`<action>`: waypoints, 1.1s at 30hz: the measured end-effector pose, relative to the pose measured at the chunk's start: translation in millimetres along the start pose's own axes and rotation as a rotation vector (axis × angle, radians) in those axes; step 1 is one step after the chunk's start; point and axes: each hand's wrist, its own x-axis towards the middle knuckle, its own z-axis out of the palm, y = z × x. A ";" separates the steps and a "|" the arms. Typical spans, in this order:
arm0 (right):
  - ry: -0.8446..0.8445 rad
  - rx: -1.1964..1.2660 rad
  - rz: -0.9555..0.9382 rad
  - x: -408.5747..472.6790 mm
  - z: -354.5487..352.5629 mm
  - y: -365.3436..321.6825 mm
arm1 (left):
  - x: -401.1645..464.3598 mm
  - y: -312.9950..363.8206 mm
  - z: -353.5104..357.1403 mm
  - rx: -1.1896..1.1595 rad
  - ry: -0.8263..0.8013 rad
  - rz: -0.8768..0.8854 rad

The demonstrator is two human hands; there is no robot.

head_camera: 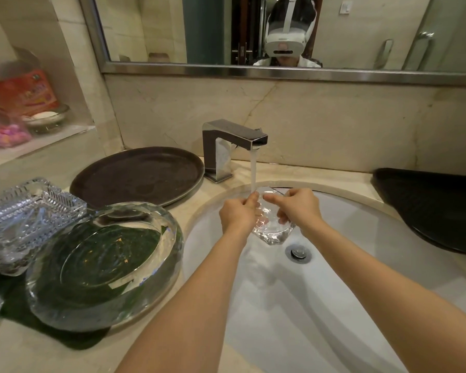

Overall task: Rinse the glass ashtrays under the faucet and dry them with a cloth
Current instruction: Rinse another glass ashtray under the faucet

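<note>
A small clear glass ashtray (pixel 273 234) is held tilted over the white sink (pixel 361 251), under the water running from the chrome faucet (pixel 233 146). My left hand (pixel 237 214) grips its left side and my right hand (pixel 297 207) grips its right side, thumbs on its upper rim. On the counter to the left, a large round glass ashtray (pixel 102 265) rests on a dark green cloth (pixel 73 340). A square cut-glass ashtray (pixel 24 219) sits behind it.
A round dark tray (pixel 140 176) lies left of the faucet. Another dark tray (pixel 436 205) sits at the sink's right edge. The drain (pixel 297 253) is just below the ashtray. A wall niche at far left holds packets and a small dish (pixel 46 118).
</note>
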 end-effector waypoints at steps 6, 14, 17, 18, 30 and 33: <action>-0.273 0.849 0.270 -9.0 27.9 -2.7 | 3.1 2.1 -3.7 -0.060 0.265 -0.039; -0.038 0.503 0.192 -3.5 36.0 12.3 | 3.2 -0.7 -5.1 -0.164 0.141 -0.172; -0.032 0.214 0.163 6.0 26.3 15.2 | 0.3 -2.1 -2.6 -0.140 0.023 -0.183; -0.100 0.155 0.125 6.6 22.6 15.2 | -0.7 -2.1 -1.7 -0.101 0.015 -0.178; -0.508 0.575 0.092 9.0 11.1 15.4 | -2.1 2.7 -5.7 -0.234 0.197 -0.115; -0.281 0.417 0.055 8.1 26.6 15.6 | -4.9 4.5 -7.8 -0.269 0.183 -0.127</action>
